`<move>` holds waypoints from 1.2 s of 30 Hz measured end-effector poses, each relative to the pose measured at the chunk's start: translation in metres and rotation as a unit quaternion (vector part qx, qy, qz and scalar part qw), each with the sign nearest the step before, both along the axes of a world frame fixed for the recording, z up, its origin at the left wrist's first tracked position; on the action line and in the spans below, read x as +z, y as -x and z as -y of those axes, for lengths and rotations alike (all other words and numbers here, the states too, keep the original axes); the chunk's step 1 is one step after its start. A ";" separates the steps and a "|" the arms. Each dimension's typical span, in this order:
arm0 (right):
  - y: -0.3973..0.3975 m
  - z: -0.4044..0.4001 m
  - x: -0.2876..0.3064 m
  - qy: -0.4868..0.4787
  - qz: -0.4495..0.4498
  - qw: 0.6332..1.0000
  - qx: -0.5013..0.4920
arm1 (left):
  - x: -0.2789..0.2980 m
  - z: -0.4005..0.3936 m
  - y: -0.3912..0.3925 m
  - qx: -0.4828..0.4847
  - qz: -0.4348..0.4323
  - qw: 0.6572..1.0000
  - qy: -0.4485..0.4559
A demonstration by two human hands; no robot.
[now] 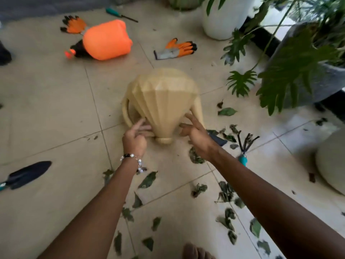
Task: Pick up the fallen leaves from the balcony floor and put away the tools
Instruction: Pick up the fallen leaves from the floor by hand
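both hands on the tan watering can point(162, 101) at centre floor – left hand point(134, 141) and right hand point(196, 141) fingers spread against its narrow end – tools step underway, next a firm lift, leaves point(148, 180) at five o'clock waiting.

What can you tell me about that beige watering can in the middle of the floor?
The watering can looks like matte beige plastic with a faceted body narrowing to a small round neck nearest the camera. A loop handle curves off its left side and a spout runs down its right. It lies tipped on the tiled floor. The left hand and right hand touch it near the neck.
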State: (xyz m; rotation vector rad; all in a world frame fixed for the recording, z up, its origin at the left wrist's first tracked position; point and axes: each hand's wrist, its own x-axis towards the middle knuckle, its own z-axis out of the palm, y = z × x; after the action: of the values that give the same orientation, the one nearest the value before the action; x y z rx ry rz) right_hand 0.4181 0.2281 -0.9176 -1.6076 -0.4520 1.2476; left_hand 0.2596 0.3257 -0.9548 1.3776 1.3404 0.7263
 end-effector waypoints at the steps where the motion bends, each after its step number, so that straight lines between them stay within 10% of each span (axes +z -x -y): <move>1: 0.011 -0.006 0.003 -0.025 0.011 1.000 0.006 | 0.003 -0.006 0.001 0.008 0.013 1.000 -0.018; 7: 0.063 -0.033 0.009 -0.102 0.244 0.940 0.215 | 0.013 0.004 0.008 0.036 -0.095 0.991 -0.083; 13: -0.007 -0.004 -0.018 0.021 0.520 0.854 -0.007 | -0.002 0.011 -0.001 -0.024 -0.104 0.991 -0.082; 18: -0.065 0.028 -0.058 0.165 0.514 0.827 0.155 | -0.002 0.029 -0.025 -0.212 -0.150 0.952 -0.162; 23: -0.031 0.028 -0.064 0.137 0.490 0.827 0.240 | -0.010 0.036 -0.041 -0.179 -0.174 0.964 -0.095; 28: -0.022 0.015 -0.062 0.159 0.575 0.786 0.160 | -0.023 0.031 -0.032 -0.211 -0.183 0.960 -0.015; 33: -0.019 0.014 -0.068 0.088 0.504 0.858 -0.053 | -0.026 0.027 -0.029 -0.220 -0.172 0.960 0.007; 36: -0.003 0.021 -0.070 0.048 0.544 0.836 -0.048 | -0.029 0.027 -0.029 -0.223 -0.179 0.958 0.019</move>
State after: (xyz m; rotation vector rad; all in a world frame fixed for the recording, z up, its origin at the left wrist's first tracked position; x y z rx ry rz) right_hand 0.4210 0.2068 -0.9877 -2.2984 -0.9875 0.1443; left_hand 0.2885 0.2990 -0.9837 1.7584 1.2358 0.1510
